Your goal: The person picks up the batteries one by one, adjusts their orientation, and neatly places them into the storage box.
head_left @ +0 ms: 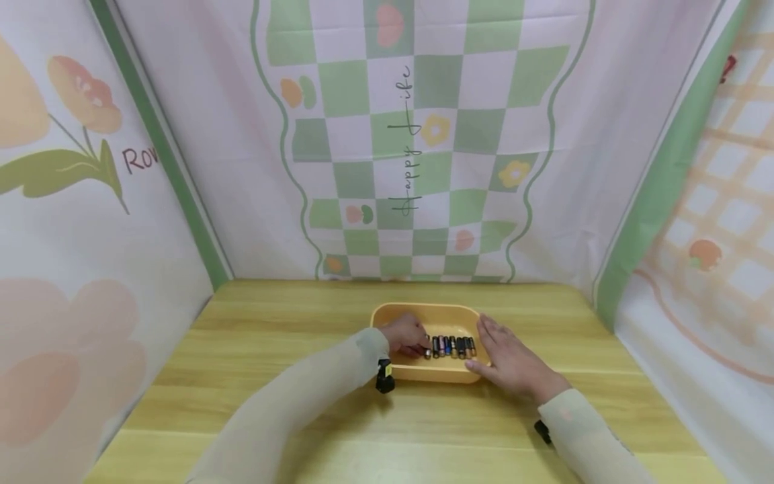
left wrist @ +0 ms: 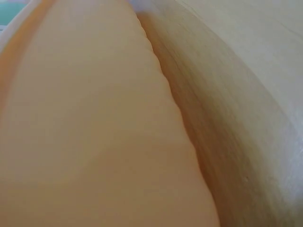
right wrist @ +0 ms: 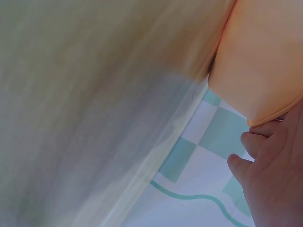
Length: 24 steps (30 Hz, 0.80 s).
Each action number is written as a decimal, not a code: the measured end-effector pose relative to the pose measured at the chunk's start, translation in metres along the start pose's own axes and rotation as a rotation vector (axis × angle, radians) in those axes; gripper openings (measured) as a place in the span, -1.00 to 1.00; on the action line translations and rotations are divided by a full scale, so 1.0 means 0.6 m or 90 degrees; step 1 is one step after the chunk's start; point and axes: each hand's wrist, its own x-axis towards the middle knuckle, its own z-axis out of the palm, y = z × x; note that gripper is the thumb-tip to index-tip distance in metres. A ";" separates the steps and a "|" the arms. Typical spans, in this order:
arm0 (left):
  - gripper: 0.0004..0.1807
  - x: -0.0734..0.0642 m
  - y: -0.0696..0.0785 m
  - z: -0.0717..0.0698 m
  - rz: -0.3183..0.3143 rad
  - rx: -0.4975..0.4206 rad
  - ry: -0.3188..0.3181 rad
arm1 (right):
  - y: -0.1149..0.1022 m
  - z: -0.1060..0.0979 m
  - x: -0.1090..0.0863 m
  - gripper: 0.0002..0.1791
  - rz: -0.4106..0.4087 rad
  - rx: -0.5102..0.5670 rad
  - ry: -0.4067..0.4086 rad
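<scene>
A yellow-orange plastic basin sits on the table, and its smooth outer wall fills much of the left wrist view. Inside it, several batteries stand side by side in a row. My left hand reaches into the basin's left part, fingers curled, pinching the battery at the row's left end; its fingertips are partly hidden. My right hand holds the basin's right end, thumb over the rim and fingers along the outside. In the right wrist view, its fingers touch the rim.
The wood-grain table extends around the basin on all sides. A checked curtain hangs behind the table's far edge, with printed cloth on the left and more cloth on the right.
</scene>
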 end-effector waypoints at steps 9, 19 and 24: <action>-0.84 -0.010 0.002 -0.002 0.003 0.001 -0.006 | 0.001 0.000 -0.001 0.04 0.021 0.007 -0.028; -0.86 -0.009 -0.002 -0.012 -0.003 -0.019 -0.029 | 0.006 0.001 0.000 0.05 0.027 0.042 -0.023; -0.78 -0.034 -0.002 -0.032 0.019 -0.007 -0.052 | 0.003 0.007 -0.003 0.04 0.023 0.088 -0.031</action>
